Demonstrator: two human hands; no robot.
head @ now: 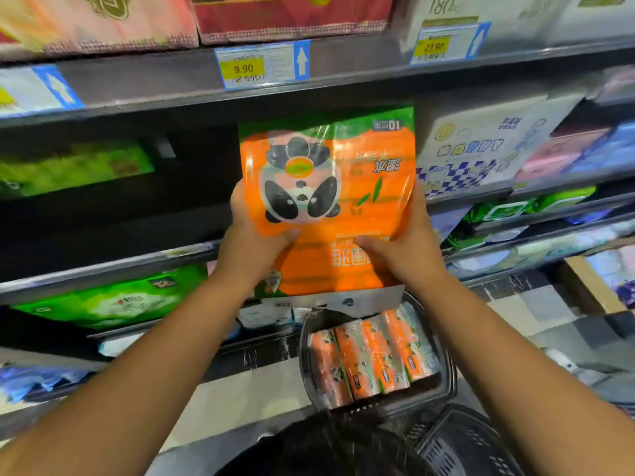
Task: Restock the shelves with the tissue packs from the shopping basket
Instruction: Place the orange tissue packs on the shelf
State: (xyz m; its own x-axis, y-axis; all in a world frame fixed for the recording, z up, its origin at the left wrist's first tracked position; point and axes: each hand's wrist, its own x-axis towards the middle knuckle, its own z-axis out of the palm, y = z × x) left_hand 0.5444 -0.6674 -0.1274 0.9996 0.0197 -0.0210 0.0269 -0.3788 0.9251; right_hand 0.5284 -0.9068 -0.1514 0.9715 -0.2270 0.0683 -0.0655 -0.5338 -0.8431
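Step in hand: placing. The orange panda tissue pack (pixel 330 201) is up at middle-shelf height with its flat face toward the camera, and the print reads upside down. The left hand (pixel 254 235) grips its lower left edge with the thumb on the front face. The right hand (pixel 405 245) grips the lower right edge the same way.

The pack is not shelved yet. It hangs in front of the dark gap (pixel 199 173) between the green pack (pixel 68 170) on the left and the white checker-print pack (pixel 481 146) on the right. How deep the gap runs I can't tell, as the frame is blurred there.

Stock left: the shopping basket (pixel 304 341) sits near, below the hands, with several more orange packs (pixel 371 359) standing on edge in a row. My read is that plenty of the task remains.

Next move: push the pack far into the gap, set it down on the shelf board, then release both hands. It probably needs a flip first so the print reads upright. The film wrap looks slick, and the white pack just to the right could catch a corner.
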